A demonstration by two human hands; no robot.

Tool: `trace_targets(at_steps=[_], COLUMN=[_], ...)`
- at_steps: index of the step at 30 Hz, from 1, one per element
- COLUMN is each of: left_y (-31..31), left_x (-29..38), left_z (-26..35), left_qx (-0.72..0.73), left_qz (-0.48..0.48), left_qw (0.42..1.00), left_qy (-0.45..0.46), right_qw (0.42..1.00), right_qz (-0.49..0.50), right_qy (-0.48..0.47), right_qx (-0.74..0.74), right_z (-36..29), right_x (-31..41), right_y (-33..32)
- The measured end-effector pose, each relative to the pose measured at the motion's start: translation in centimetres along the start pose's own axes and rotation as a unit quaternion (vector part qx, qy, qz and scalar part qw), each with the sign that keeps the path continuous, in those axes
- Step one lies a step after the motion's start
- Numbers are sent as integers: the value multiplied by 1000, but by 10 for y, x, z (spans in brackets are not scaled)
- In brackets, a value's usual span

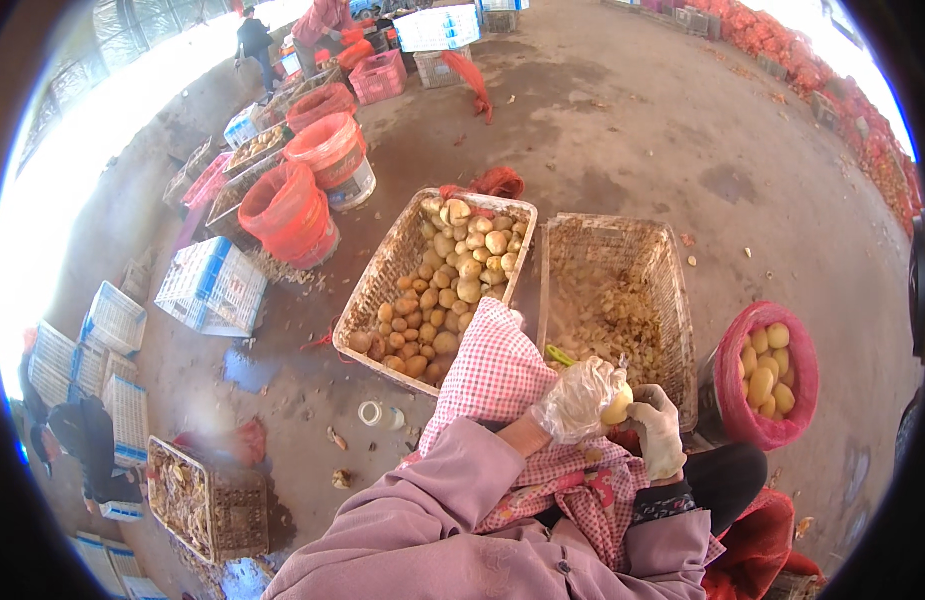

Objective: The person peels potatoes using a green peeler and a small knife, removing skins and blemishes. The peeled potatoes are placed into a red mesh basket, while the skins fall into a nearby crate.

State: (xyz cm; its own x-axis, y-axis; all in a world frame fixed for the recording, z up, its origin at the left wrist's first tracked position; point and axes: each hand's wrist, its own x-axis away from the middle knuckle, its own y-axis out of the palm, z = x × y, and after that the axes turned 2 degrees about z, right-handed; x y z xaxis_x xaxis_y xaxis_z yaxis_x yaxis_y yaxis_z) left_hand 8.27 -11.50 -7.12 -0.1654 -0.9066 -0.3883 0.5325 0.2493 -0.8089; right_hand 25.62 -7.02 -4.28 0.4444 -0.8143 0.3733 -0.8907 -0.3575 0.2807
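My left hand [586, 399], in a clear plastic glove, is closed around a green-handled tool [559, 355]; its working end is mostly hidden. A pale peeled potato [618, 405] lies between my hands. Fingers of my right hand [655, 431], in a whitish glove, grip its right side. Just beyond my hands stands a dirty plastic crate [681, 322] with peelings [620, 319] in it. To its left, another crate [341, 326] holds unpeeled potatoes [468, 291]. At the right, a bucket lined with a pink mesh bag [807, 382] contains peeled potatoes [762, 385].
A checkered cloth [492, 360] covers my knee. Left of the crates are a plastic jar [381, 415], a white-blue crate [211, 285] and red mesh-lined buckets [290, 214]. A peelings crate [237, 510] stands lower left. Other people [98, 450] are at the left and top left.
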Motion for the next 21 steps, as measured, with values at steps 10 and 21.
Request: trace_targets(at_steps=[10, 21], left_y=[1, -4], left_x=[1, -2], left_z=[3, 7], left_qx=[-35, -14], left_qz=[-18, -11], left_qw=[999, 999], left_qy=[0, -27], right_qw=[1000, 999], right_qz=[0, 40], right_qy=[0, 8], right_qx=[2, -13], right_z=[11, 16], right_x=[-7, -8], right_y=[-6, -5])
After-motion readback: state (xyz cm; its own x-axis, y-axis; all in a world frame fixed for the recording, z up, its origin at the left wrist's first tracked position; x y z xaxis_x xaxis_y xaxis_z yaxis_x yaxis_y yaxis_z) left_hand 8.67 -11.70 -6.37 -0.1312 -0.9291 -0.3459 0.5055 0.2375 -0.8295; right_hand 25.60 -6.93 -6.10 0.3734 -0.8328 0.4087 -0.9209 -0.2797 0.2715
